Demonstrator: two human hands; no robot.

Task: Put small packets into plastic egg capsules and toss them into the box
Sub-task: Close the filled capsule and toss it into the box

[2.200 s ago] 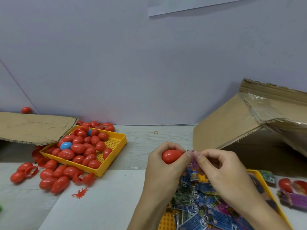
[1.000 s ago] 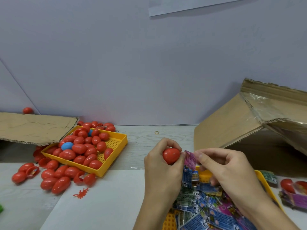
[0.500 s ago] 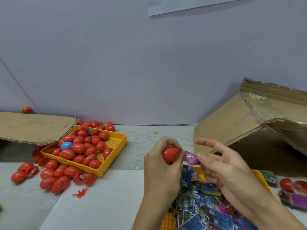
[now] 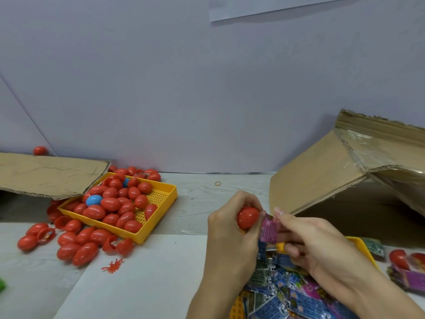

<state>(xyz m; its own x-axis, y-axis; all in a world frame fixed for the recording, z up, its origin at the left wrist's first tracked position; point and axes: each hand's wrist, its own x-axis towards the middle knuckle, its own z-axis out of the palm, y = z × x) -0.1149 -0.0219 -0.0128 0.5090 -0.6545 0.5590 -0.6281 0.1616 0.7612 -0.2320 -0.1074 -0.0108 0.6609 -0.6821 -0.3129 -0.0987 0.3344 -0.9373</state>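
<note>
- Since half a second ago, right hand has closed in: its forefinger, then extended, now bears with the thumb on a pink packet, pinching it.
- Left hand grasps a red egg capsule, fingers curled round it; position unchanged.
- Pink packet touches the capsule's right side, held between both hands above the near tray. Whether any part sits inside the capsule cannot be told.
- Near yellow tray, beneath the hands, holds a heap of blue and pink packets.
- Cardboard box lies tilted at right, its opening toward the person, just behind the right hand.
- Far yellow tray at left holds red capsules and a blue capsule; loose red capsules lie on the table beside it.
- Flat cardboard sheet overlaps that tray's far-left corner.
</note>
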